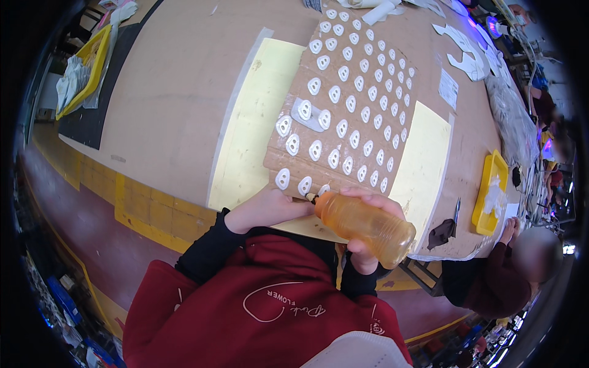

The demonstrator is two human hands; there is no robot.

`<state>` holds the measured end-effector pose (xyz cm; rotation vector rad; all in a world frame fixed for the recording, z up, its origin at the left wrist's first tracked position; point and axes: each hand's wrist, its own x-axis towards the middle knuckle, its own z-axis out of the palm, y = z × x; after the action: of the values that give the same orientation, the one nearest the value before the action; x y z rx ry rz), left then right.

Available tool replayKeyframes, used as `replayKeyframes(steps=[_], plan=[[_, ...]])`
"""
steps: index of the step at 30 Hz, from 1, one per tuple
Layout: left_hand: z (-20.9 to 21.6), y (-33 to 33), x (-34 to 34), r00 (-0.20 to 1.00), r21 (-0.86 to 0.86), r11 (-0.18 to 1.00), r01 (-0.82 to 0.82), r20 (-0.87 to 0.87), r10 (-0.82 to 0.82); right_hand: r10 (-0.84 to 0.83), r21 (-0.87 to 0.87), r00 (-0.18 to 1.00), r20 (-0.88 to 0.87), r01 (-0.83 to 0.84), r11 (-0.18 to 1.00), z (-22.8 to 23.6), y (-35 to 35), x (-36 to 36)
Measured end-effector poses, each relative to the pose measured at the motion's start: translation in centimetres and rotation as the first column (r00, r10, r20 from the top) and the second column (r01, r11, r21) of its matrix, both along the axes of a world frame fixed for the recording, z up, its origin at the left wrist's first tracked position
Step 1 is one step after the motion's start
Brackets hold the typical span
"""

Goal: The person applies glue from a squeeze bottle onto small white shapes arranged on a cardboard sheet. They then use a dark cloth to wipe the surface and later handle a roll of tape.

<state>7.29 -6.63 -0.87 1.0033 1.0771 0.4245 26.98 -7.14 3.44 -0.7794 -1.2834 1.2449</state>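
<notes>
My right hand (pixel 366 253) is wrapped round a squeeze bottle (pixel 362 224) of translucent orange-yellow colour. The bottle lies tilted, its dark narrow tip pointing left at the near edge of a brown cardboard sheet (pixel 319 132). Rows of small white rounded-triangular pieces (pixel 334 158), each with dark holes, cover the sheet. The tip is just by a white piece (pixel 305 185) in the nearest row; I cannot tell if they touch. At the same edge, my left hand (pixel 276 207) is closed with its fingers together beside the tip. What it grips, if anything, is hidden.
Pale yellow sheets (pixel 257 92) lie beside the cardboard on the brown-covered table (pixel 172 80). A yellow tray (pixel 98 67) with white items is at far left, another yellow tray (pixel 483 205) at right. Close to it a co-worker (pixel 491 276) sits. White cut pieces (pixel 469 61) lie at far right.
</notes>
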Motion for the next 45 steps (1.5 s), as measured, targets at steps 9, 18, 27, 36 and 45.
replayKeyframes(steps=[9,18,27,36,45], plan=[[2.9,0.8,-0.2,0.999,-0.029,1.0,0.011,-0.052,-0.013,-0.135,0.026,0.988,0.074,0.133,0.991,-0.1,-0.8,-0.8],[-0.4,-0.6,-0.2,0.99,0.367,0.925,0.099,-0.127,-0.056,0.066,0.277,0.968,0.244,-0.135,0.951,-1.0,-0.9,0.8],[0.8,0.0,-0.4,0.972,0.438,0.877,0.198,-0.199,-0.121,-0.074,0.496,0.89,0.449,-0.18,0.849,0.2,-0.6,0.0],[1.5,0.6,-0.6,0.944,0.352,0.892,0.284,-0.263,-0.196,-0.089,0.511,0.889,0.45,-0.174,0.842,0.1,-0.6,-0.3],[2.0,0.5,-0.2,1.0,0.222,0.975,0.007,0.014,-0.01,-0.054,0.342,0.918,0.393,-0.092,0.935,-0.4,-0.7,-0.3]])
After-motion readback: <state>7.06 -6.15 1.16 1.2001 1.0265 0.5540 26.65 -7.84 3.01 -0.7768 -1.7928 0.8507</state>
